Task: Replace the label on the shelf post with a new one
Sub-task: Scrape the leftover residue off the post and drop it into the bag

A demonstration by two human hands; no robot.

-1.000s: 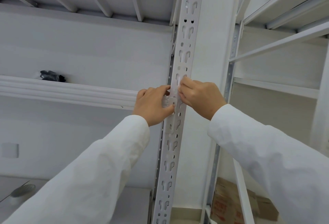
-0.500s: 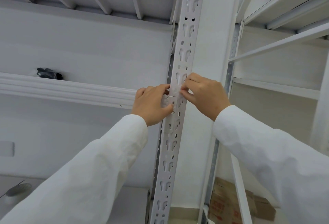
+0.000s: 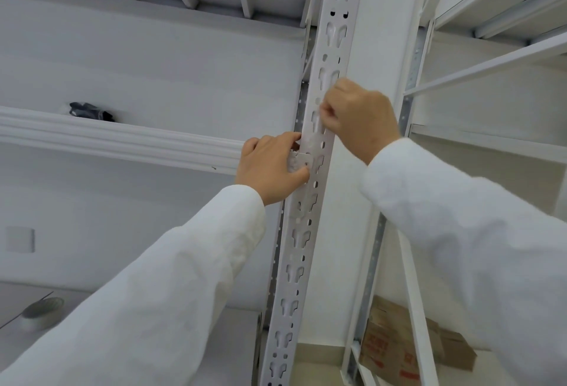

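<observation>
- left hand (image 3: pixel 270 167) is pinched on a small label (image 3: pixel 299 162) against the shelf post (image 3: pixel 310 201)
- right hand (image 3: pixel 357 115) is fisted higher up, nipping a thin pale strip I can barely see

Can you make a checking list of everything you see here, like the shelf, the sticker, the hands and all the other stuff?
Surface: white slotted shelf post, upright.
Job's things: pale label lying along the post, its top end pinched.
Clutter: dark bundle on left shelf; tape roll lower left; cardboard box lower right.
Grippers: left hand presses a small tab at the post; right hand pinches the label's top.
Cables: nothing seen.
Surroundings: white shelving, white wall.
</observation>
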